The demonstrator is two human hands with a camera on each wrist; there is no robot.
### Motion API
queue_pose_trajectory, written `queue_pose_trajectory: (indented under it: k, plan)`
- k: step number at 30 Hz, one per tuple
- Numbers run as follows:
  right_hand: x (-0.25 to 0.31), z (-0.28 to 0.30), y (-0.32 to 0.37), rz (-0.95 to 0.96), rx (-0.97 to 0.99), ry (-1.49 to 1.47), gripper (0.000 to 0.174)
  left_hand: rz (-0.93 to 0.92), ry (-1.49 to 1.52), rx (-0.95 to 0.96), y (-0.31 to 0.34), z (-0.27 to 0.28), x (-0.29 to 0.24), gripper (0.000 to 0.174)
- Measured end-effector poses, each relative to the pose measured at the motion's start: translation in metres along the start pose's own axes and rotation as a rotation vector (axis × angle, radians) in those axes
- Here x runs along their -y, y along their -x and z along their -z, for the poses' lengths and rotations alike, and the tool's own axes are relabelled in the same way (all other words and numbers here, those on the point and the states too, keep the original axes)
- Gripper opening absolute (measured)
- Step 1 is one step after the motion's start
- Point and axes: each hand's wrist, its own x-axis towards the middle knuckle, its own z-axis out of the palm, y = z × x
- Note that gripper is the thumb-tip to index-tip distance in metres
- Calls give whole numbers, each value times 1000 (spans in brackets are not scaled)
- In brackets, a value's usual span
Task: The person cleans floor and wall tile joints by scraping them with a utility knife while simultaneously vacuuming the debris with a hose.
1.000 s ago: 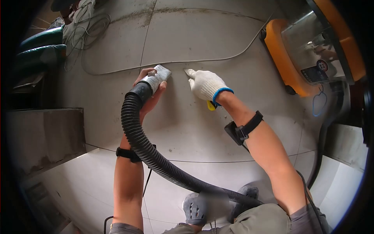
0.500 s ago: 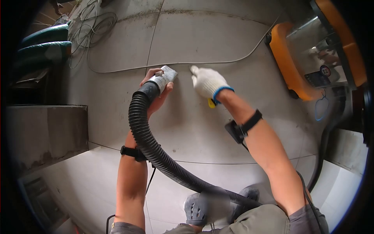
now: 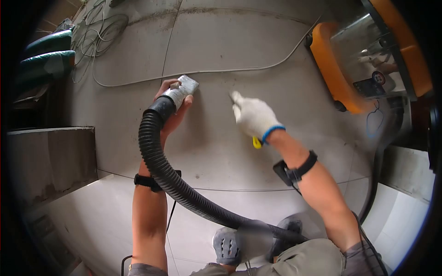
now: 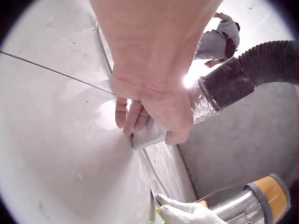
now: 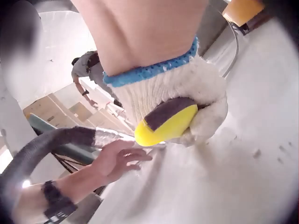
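Observation:
My bare left hand (image 3: 174, 112) grips the silver-taped nozzle (image 3: 188, 85) of a black ribbed vacuum hose (image 3: 161, 156), its flat mouth low over the grey floor. In the left wrist view the thumb and fingers wrap the tape-covered nozzle (image 4: 149, 135). To the right, my right hand (image 3: 255, 115) wears a white knitted glove with a blue cuff. It holds a tool by its yellow-and-black handle (image 5: 170, 121); a thin dark blade (image 4: 153, 196) pokes out past the gloved fingers in the left wrist view. Most of the blade is hidden by the glove.
An orange vacuum cleaner (image 3: 327, 69) with a clear tank stands at the right. A pale cable (image 3: 230, 71) crosses the floor beyond both hands, from a coil (image 3: 99, 37) at upper left. A low block (image 3: 50, 161) stands at left; small crumbs (image 5: 257, 153) lie on the floor.
My right hand has drawn back toward my body and slightly right, still holding the tool. The left hand keeps its grip on the nozzle in nearly the same place.

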Motion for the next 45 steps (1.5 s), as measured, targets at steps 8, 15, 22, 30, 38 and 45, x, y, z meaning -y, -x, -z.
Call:
queue_pose_trajectory:
  k: [8, 15, 22, 30, 38, 45]
  plan:
    - [-6, -14, 14, 17, -60, -40, 47, -18, -38, -9, 2, -1, -1, 54]
    - [-21, -9, 8, 44, -33, -18, 46, -26, -13, -12, 0, -1, -1, 54]
    - [-7, 3, 8, 54, 38, -43, 45, 21, 22, 20, -2, -1, 6, 53]
    - [8, -21, 35, 16, 98, -13, 46, 14, -4, -10, 1, -1, 3, 54]
    - [1, 1, -37, 69, 75, 62, 45, -35, -73, -17, 1, 0, -1, 55]
    - [20, 5, -40, 91, 115, 24, 43, 24, -44, 22, -2, 1, -4, 53]
